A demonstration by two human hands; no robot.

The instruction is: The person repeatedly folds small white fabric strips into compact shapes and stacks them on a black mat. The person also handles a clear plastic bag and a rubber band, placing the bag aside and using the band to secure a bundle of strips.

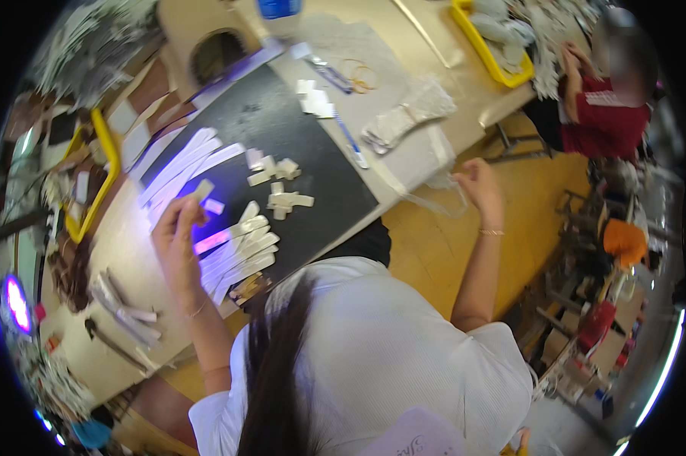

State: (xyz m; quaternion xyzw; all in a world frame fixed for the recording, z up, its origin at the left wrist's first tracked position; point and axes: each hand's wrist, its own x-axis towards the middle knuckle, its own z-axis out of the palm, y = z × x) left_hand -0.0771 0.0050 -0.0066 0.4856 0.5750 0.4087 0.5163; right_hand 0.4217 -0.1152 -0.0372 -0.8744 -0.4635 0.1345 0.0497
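Observation:
My left hand (pixel 177 235) is closed in a pinch on a small pale tab (pixel 204 188), held above the black mat (pixel 326 163). Under and beside that hand lie two fanned groups of long white strips, an upper group (pixel 194 163) and a lower group (pixel 244 254). Purple light falls on some of them. Several loose pale tabs (pixel 286 199) form small heaps on the mat. Off the table's right edge, my right hand (pixel 480 186) is raised with its fingertips pinched together. Whether anything thin is between them is hidden. Clear plastic film (pixel 445 181) hangs from the edge nearby.
Beyond the mat lie white cards (pixel 315 99), a blue pen (pixel 350 140) and a plastic-wrapped bundle (pixel 409 118). Yellow trays stand at the left (pixel 106 175) and far right (pixel 489 45). A lamp (pixel 16 304) glows purple. Another person (pixel 609 106) in red sits at the far right.

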